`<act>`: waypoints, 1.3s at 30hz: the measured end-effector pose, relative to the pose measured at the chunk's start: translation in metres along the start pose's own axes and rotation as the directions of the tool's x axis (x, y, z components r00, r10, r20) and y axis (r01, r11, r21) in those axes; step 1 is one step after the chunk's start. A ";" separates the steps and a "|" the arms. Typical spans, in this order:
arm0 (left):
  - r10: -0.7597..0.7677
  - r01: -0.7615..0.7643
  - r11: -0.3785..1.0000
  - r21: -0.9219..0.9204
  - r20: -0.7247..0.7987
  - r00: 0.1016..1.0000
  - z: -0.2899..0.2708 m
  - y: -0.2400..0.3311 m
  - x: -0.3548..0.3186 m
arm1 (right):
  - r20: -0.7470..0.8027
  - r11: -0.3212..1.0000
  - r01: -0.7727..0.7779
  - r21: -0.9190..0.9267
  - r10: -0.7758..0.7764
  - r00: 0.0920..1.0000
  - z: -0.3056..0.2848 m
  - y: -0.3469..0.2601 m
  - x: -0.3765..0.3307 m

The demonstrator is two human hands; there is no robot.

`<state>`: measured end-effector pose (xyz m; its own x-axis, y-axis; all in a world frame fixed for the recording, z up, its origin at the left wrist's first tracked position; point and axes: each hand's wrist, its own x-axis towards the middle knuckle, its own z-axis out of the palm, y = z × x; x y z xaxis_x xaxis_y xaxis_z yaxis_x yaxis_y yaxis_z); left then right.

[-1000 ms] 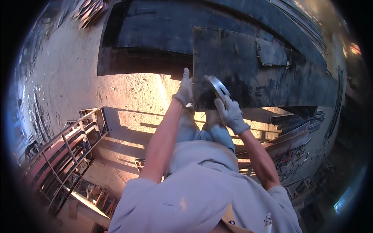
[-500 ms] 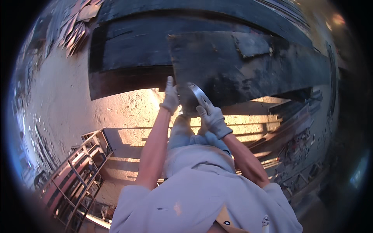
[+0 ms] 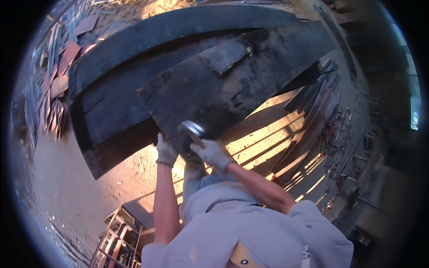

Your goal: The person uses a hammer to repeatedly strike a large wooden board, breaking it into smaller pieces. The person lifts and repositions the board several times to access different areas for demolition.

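My right hand (image 3: 212, 154), in a pale work glove, is closed round the short handle of a hammer (image 3: 193, 128). Its shiny metal head, smeared by motion, shows above the near corner of a dark board (image 3: 196, 94). Along that board's left edge, my left hand (image 3: 166, 153), gloved too, grips the edge near the corner. Its fingertips point away from me and some fingers are hidden. The board lies slanted over a larger dark panel structure (image 3: 116, 102) with raised sides. A smaller dark piece (image 3: 227, 58) lies on the board's upper face.
Scrap boards (image 3: 67, 58) are heaped at the far left. A metal-framed rack (image 3: 118, 239) stands at the lower left. Long planks (image 3: 308, 127) and scattered scrap (image 3: 337, 134) lie to the right. Sunlight and striped shadows fall on the sandy ground (image 3: 134, 167).
The view has turned, so the boards and both hands appear farther left and tilted. My right hand still holds the hammer, whose head is nearer the board's near corner. My left hand stays by the edge.
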<state>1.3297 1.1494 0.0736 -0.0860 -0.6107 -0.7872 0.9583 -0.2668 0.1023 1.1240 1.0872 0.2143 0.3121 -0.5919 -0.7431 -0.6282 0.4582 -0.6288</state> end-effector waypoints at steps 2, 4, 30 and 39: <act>0.108 -0.102 0.988 -0.115 0.047 0.993 -0.006 -0.007 -0.002 | -0.110 0.982 -0.124 0.144 0.140 0.984 -0.016 0.029 -0.018; 0.143 -0.114 0.987 -0.116 0.281 0.949 -0.011 -0.009 -0.001 | -0.292 0.922 -0.133 0.364 0.248 0.924 -0.033 0.066 -0.025; 0.616 -0.159 -0.707 0.689 0.710 0.342 0.004 0.017 -0.133 | -0.432 0.306 0.349 0.886 0.273 0.859 -0.095 0.008 -0.064; -0.293 -0.423 -0.862 -0.281 0.955 -0.037 0.201 0.045 -0.181 | -0.391 0.334 0.283 0.899 0.321 0.862 -0.116 0.017 -0.075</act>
<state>1.3334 1.0985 0.3429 -0.5382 -0.6115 0.5800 -0.7128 0.6974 0.0739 1.0069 1.0627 0.2860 -0.2118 -0.6226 -0.7533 0.5191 0.5814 -0.6265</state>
